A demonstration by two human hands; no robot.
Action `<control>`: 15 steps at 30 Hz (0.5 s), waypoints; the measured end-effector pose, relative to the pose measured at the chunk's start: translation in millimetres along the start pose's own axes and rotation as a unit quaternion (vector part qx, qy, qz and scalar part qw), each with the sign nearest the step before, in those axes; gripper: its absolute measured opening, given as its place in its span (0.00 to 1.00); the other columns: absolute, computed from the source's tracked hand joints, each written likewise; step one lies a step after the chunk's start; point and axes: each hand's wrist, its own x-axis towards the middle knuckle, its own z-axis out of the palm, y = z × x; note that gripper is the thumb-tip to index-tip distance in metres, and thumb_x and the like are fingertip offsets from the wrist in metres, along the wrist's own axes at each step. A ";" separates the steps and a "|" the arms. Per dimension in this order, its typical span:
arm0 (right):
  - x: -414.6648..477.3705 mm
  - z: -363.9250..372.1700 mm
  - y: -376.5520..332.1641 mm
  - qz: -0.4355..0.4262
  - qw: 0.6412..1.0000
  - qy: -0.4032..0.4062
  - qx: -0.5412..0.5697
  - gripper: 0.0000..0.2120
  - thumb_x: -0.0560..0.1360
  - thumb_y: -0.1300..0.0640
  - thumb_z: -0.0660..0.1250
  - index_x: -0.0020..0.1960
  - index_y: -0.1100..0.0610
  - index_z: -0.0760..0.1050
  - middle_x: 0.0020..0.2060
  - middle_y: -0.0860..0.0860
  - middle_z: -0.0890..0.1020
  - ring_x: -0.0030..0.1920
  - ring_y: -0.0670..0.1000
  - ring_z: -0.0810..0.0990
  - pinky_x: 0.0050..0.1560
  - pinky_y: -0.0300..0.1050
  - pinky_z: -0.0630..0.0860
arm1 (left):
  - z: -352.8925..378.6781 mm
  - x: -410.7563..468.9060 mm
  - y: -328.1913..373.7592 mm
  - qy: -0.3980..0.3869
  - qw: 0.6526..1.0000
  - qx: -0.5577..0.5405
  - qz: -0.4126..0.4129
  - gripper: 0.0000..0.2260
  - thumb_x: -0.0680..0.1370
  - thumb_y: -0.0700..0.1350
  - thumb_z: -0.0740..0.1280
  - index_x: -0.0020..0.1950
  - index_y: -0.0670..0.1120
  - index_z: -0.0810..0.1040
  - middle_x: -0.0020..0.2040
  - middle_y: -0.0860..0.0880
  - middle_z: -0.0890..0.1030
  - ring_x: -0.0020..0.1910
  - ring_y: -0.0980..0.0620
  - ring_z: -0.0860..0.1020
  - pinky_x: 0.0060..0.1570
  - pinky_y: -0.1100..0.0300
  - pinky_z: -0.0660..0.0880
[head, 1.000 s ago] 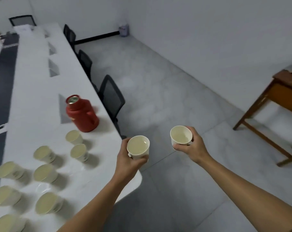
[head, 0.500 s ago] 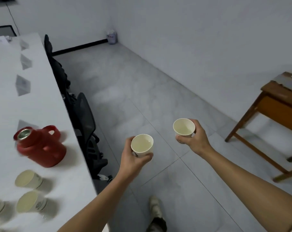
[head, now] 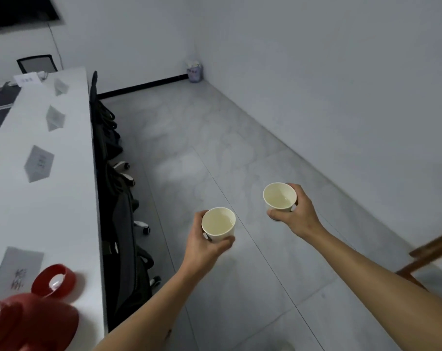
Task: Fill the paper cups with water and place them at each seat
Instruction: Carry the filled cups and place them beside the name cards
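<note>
My left hand (head: 204, 245) grips a white paper cup (head: 218, 224) with water in it, upright, held over the grey floor beside the table. My right hand (head: 294, 215) grips a second paper cup (head: 279, 197), also upright and holding water, a little farther ahead and to the right. The long white table (head: 63, 211) runs along the left. The red jug (head: 30, 317) stands open at the table's near end, at the bottom left corner of the view.
Black office chairs (head: 118, 216) are pushed in along the table's right edge. Folded name cards (head: 39, 163) stand at intervals on the table. A small bin (head: 195, 71) sits in the far corner. A wooden table's leg (head: 432, 252) shows at the right edge.
The view has moved forward along the table: the group of cups on the table has slid out of sight and the red jug has dropped to the bottom left. Both hands still hold their cups.
</note>
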 end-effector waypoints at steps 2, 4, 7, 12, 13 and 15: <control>47.6 6.8 0.6 -0.009 1.000 -0.019 -0.002 0.33 0.64 0.61 0.81 0.62 0.47 0.69 0.53 0.42 0.77 0.54 0.44 0.77 0.52 0.43 0.76 | 0.0 40.4 -1.7 0.019 1.000 0.001 -0.003 0.27 0.62 0.44 0.79 0.56 0.57 0.72 0.49 0.56 0.79 0.51 0.48 0.79 0.47 0.40 0.81; 93.7 13.7 2.2 -0.018 0.999 -0.033 -0.007 0.33 0.64 0.60 0.81 0.62 0.47 0.70 0.53 0.43 0.78 0.54 0.46 0.77 0.53 0.45 0.77 | 0.0 79.4 -3.9 0.039 0.999 0.007 -0.005 0.27 0.62 0.44 0.79 0.56 0.57 0.72 0.49 0.55 0.79 0.51 0.47 0.80 0.47 0.40 0.81; 176.5 28.7 3.2 -0.044 0.997 -0.066 -0.012 0.33 0.63 0.59 0.82 0.62 0.48 0.70 0.54 0.45 0.78 0.55 0.48 0.77 0.54 0.44 0.76 | 3.1 145.5 -7.3 0.078 0.997 0.003 -0.006 0.28 0.62 0.44 0.79 0.57 0.55 0.72 0.49 0.56 0.79 0.50 0.50 0.80 0.47 0.43 0.81; 309.4 65.7 -14.7 -0.068 0.987 -0.148 -0.020 0.33 0.63 0.59 0.81 0.63 0.49 0.70 0.53 0.44 0.78 0.54 0.46 0.77 0.51 0.37 0.73 | 0.7 245.6 -1.1 0.160 0.987 -0.007 -0.014 0.27 0.62 0.42 0.78 0.57 0.53 0.72 0.48 0.59 0.79 0.49 0.55 0.79 0.45 0.54 0.81; 328.6 73.6 -18.3 -0.073 0.984 -0.160 -0.021 0.33 0.63 0.60 0.81 0.63 0.49 0.70 0.53 0.44 0.78 0.54 0.46 0.77 0.50 0.36 0.73 | -1.2 259.6 -0.1 0.170 0.985 -0.006 -0.017 0.27 0.62 0.42 0.78 0.57 0.53 0.72 0.48 0.59 0.79 0.48 0.56 0.79 0.45 0.56 0.81; 370.4 95.8 -26.3 -0.076 0.979 -0.188 -0.020 0.32 0.63 0.60 0.81 0.62 0.48 0.70 0.53 0.44 0.78 0.54 0.46 0.78 0.50 0.36 0.73 | -8.4 291.0 1.7 0.199 0.980 -0.009 -0.026 0.27 0.62 0.42 0.78 0.57 0.52 0.72 0.47 0.59 0.79 0.48 0.56 0.79 0.46 0.58 0.80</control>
